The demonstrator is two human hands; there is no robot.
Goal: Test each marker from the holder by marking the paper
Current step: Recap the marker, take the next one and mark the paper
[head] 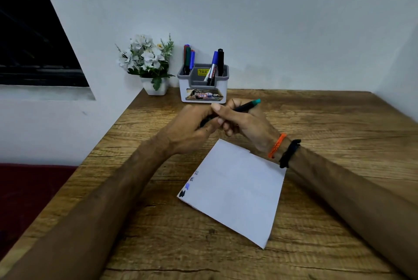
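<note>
- Above the wooden desk (316, 121), the right hand (244, 124) grips a black marker (245, 107) by its barrel; the left hand (192, 128) curls round its near end, probably at the cap, which is hidden.
- The marker's long axis runs from lower left to upper right, teal end (257, 101) away from the person.
- Light, rigid and smooth, it likely handles best held mid-barrel.
- The paper (237, 191), thin and easily shifted, lies just below the hands with marks (186, 185) along its left edge.
- The holder (203, 85) stands behind with more markers (213, 65).
</note>
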